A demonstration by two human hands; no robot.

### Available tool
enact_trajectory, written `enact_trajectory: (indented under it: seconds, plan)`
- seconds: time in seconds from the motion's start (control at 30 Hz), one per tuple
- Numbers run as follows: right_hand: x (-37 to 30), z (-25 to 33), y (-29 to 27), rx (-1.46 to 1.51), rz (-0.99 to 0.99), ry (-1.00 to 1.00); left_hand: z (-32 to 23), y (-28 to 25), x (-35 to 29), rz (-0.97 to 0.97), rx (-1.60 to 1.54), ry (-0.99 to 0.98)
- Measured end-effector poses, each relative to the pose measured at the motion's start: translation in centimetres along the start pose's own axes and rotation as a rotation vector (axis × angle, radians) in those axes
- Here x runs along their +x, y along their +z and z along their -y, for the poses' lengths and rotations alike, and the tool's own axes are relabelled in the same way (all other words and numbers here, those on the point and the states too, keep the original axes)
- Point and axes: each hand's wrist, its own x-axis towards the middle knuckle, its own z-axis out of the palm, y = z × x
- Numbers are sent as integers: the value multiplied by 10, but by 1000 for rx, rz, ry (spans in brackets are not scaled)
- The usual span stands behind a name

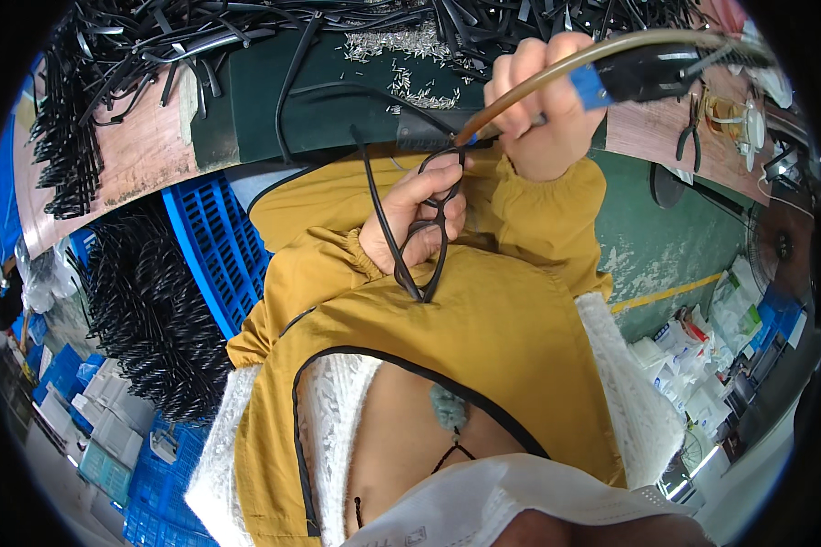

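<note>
My left hand is closed round a black eyeglass frame, held upright in front of my yellow smock. One temple hangs down along its left side. A second temple reaches left over the bench from the frame's upper end; whether it is fastened there I cannot tell. My right hand grips a blue and black powered screwdriver. A tan hose runs along it, and its tip end meets the frame's upper corner. The bit itself is too small to make out.
Small silver screws lie scattered on the dark green mat. Heaps of black temples line the far bench. Black-handled pliers rest at right. A blue basket and stacked black frames stand at left.
</note>
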Motion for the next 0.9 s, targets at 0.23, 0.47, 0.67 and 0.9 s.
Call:
enact_trajectory:
  seconds: [0.23, 0.47, 0.67, 0.9]
  plan:
    - [23, -11, -40, -80, -274, -177, -31, 6, -25, 28, 60, 268]
    - [23, -9, -40, -110, -255, -153, -46, 13, -18, 12, 348, 819]
    - [34, 1, -25, 111, -90, 33, -4, 17, 1, -136, 1227, 1369]
    - [35, -3, -14, 63, -142, 70, 7, 0, -18, -196, 1287, 1159]
